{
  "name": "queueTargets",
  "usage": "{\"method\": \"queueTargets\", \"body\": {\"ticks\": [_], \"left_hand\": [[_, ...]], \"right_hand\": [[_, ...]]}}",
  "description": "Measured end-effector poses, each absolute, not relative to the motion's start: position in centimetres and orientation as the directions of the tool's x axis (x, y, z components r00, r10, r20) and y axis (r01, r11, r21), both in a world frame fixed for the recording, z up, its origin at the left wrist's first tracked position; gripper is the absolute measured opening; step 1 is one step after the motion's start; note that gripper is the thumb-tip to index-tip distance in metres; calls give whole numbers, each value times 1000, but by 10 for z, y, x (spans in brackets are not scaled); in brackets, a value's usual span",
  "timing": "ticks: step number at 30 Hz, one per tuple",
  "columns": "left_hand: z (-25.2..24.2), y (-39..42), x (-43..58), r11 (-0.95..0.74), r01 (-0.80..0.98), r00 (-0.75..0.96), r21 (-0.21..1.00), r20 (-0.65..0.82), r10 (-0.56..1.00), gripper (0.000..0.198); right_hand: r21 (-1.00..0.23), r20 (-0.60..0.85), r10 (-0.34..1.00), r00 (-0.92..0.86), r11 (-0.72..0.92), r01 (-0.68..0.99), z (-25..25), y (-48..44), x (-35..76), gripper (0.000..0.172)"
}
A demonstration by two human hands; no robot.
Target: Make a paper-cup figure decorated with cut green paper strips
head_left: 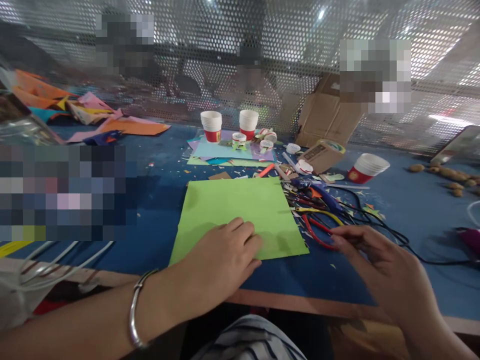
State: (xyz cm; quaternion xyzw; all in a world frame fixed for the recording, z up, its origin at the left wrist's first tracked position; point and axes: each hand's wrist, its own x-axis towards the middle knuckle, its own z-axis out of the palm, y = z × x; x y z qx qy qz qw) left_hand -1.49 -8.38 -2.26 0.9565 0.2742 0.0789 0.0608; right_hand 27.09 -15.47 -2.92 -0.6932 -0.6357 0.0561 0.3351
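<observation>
A green sheet of paper [240, 210] lies flat on the blue table [157, 200] in front of me. My left hand [225, 255] rests on the sheet's near edge, fingers loosely curled and pressing down, a silver bangle on the wrist. My right hand [375, 265] hovers right of the sheet, fingers stretched toward red-handled scissors [317, 232] in a tangle of tools and black cables [375, 220]. It holds nothing that I can see.
Two stacks of paper cups [211, 125] stand on coloured sheets at the back, a third stack [365, 167] lies tipped at right. A cardboard box [326, 120], tape rolls, paper scraps and orange paper [131, 125] surround them. A perforated metal screen closes the back.
</observation>
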Motion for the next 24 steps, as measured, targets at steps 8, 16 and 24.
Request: {"method": "queueTargets", "body": {"ticks": [8,16,24], "left_hand": [[2,-62,-31,-798,578,693,171,414,590,16],[-8,-59,-45,-735,649,483,194,642,596,7],[-15,-59,-48,-738,647,461,192,672,579,7]], "right_hand": [[-442,329,944,9,145,885,-36,-150,277,18],[-110,447,880,-160,231,967,-22,-119,295,25],[270,114,971,-209,173,947,-11,-69,287,28]]}}
